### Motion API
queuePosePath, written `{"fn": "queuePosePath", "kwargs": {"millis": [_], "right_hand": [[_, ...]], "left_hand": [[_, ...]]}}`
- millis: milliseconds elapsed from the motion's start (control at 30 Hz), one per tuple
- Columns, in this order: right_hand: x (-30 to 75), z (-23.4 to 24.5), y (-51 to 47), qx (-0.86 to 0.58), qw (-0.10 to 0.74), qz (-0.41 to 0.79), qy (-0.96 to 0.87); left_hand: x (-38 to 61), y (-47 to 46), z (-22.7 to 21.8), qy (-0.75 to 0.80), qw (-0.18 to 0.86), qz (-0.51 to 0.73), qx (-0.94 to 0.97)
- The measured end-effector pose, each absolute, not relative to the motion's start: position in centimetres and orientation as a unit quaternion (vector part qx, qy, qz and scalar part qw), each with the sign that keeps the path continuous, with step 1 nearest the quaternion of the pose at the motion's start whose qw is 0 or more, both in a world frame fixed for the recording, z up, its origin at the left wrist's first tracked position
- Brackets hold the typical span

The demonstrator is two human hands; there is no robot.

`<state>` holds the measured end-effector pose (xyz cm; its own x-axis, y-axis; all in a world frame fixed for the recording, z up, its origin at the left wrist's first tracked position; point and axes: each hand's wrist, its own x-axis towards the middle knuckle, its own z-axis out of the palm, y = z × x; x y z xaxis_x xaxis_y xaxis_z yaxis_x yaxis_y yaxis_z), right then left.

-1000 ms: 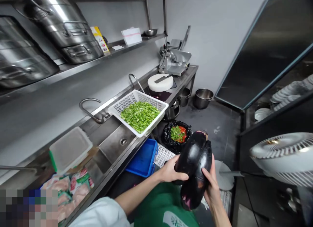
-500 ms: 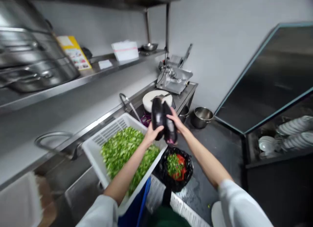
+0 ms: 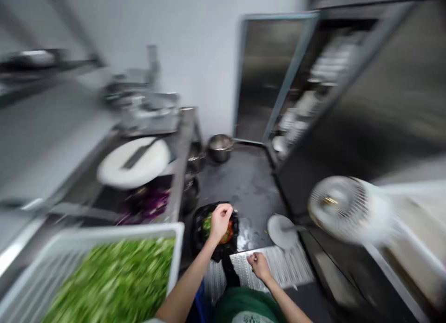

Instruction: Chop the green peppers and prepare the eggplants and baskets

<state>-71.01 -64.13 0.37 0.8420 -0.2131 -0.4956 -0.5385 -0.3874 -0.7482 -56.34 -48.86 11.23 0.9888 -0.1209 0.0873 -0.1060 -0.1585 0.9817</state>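
Note:
My left hand (image 3: 220,222) is above the black-bag-lined bin (image 3: 200,221), its fingers curled together with nothing visible in them. Lower and to the right, my right hand (image 3: 259,266) is closed in a loose fist in front of my green apron (image 3: 240,299); no object shows in it. Inside the bin, green scraps (image 3: 206,224) and red scraps (image 3: 228,232) show on either side of my left hand. Chopped greens (image 3: 114,281) fill the white plastic basket (image 3: 90,234) at lower left. Neither eggplant can be made out in the blur.
A knife or cleaver (image 3: 139,152) lies on the round white board (image 3: 118,172). Purple shreds (image 3: 156,203) lie below it, near a slicer (image 3: 149,112). A metal pot (image 3: 220,148) stands on the floor. A white fan (image 3: 339,209) stands at right, beside stacked dishes (image 3: 296,121).
Both hands held two eggplants before; now they are apart without them, lower and nearer my body. The view has swung right, bringing the fan into sight.

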Motion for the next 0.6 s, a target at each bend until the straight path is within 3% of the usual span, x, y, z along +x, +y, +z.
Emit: {"fn": "queuePosePath", "kwargs": {"millis": [100, 267, 433, 600], "right_hand": [[-79.9, -0.3, -70.6, -0.732, 0.517, 0.077, 0.436], [-98.5, -0.8, -78.5, -0.519, 0.546, -0.17, 0.635], [-120.6, -4.1, -76.5, -0.26, 0.565, -0.378, 0.686], [-139.7, -5.1, -72.8, -0.107, 0.499, -0.484, 0.711]], "left_hand": [[-62.1, -57.9, 10.8, -0.262, 0.599, -0.159, 0.74], [-76.5, -72.0, 12.3, -0.583, 0.401, -0.35, 0.614], [-100.0, -83.1, 12.2, -0.712, 0.259, -0.434, 0.487], [-120.7, -87.2, 12.2, -0.821, 0.17, -0.455, 0.299]]}}
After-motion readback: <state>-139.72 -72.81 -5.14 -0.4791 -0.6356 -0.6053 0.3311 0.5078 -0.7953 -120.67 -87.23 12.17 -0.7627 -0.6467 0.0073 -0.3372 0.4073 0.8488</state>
